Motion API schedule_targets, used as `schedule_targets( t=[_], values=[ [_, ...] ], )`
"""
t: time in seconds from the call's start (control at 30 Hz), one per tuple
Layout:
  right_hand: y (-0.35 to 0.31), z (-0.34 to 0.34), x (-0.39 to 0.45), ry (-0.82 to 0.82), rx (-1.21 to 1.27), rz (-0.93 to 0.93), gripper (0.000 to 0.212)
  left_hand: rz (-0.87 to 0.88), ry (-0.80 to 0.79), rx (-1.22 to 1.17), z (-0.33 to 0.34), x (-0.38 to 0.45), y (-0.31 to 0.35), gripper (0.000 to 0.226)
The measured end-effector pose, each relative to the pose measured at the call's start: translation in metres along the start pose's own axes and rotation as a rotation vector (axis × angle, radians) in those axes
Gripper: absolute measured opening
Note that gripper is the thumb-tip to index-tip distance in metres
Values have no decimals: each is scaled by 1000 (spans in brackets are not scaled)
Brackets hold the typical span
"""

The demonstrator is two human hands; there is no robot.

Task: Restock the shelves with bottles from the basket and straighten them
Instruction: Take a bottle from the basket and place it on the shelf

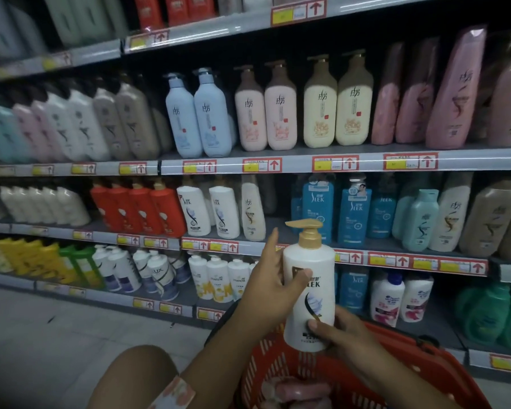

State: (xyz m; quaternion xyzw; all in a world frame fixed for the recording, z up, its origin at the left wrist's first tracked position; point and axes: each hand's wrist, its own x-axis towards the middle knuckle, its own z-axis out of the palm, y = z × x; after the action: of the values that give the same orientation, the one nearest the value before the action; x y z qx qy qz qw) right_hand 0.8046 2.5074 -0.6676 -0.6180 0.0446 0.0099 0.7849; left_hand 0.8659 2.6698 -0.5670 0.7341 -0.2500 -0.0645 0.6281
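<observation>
Left hand (270, 278): wrapped round the upper body of a white pump bottle (309, 290), thumb across the front label, fingers behind and partly hidden.

Right hand (341, 335): gripping the same bottle near its base, thumb pressed on the lower front, fingers curled behind.

White pump bottle: upright, gold pump head (307, 233) with the nozzle pointing left, label reading in part "LEK" with a dark swirl motif. Held in the air above the basket, in front of the shelf edge, not resting on any shelf.

Red plastic basket (419, 367): directly below the bottle, mesh-sided, dark handle visible at its far rim. Pale pink contents (295, 389) lie inside; what they are cannot be told.

Shelf behind the bottle (396, 246): white bottles (208, 214) to the left marked with the same brand, several leaning; a cream bottle (252, 211) beside them; blue bottles (335, 211) to the right; red bottles (142, 211) further left.

Shelf above: pale blue pump bottles (198, 116), pink pump bottles (264, 113), cream pump bottles (337, 107), standing in pairs; pink refill pouches (452, 90) at right, leaning.

Lowest shelf: yellow bottles (27, 258), green bottles (77, 264), white bottles with blue labels (157, 273), white-and-yellow bottles (216, 276).

Price tags (261, 165): red-framed with arrows, along every shelf edge.

Floor (42, 335): pale tiles at lower left.
</observation>
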Motion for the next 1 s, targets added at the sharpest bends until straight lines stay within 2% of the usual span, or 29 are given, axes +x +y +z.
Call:
schedule_targets(
  t=[0.03, 0.13, 0.2, 0.33, 0.4, 0.53, 0.57, 0.63, 0.7, 0.77, 0.87, 0.93, 1.0],
  values=[
    [1, 1, 1, 3, 3, 0, 80, -11, 5, 4, -2, -1, -2, 85],
    [-1, 6, 6, -11, -2, -2, 78, -15, -8, 47, -7, -2, -9, 49],
    [-2, 9, 13, -31, -3, -6, 76, -38, -13, 58, -13, 1, -15, 38],
    [-3, 27, 35, -52, 0, -17, 83, -71, -24, 25, -36, 15, -23, 44],
    [-2, 39, 50, -49, 31, -10, 88, -90, -31, -33, -52, 24, -27, 40],
    [-2, 60, 73, -84, 85, 44, 69, -133, -36, -91, -82, 39, -40, 43],
    [-2, 63, 78, -92, 84, 49, 70, -143, -29, -110, -88, 41, -45, 45],
    [-2, 66, 87, -103, 60, 60, 85, -148, -18, -149, -97, 42, -51, 47],
    [-3, 69, 95, -103, 44, 61, 91, -150, -10, -186, -104, 44, -57, 48],
    [-3, 72, 103, -99, 43, 65, 81, -149, -3, -219, -110, 49, -63, 50],
    [-5, 80, 114, -87, 43, 66, 52, -142, 25, -257, -117, 57, -69, 51],
    [-6, 83, 124, -72, 26, 61, 51, -153, 39, -264, -120, 63, -70, 51],
    [-4, 87, 137, -53, -16, 53, 67, -191, 37, -231, -120, 71, -70, 51]
  ],
)
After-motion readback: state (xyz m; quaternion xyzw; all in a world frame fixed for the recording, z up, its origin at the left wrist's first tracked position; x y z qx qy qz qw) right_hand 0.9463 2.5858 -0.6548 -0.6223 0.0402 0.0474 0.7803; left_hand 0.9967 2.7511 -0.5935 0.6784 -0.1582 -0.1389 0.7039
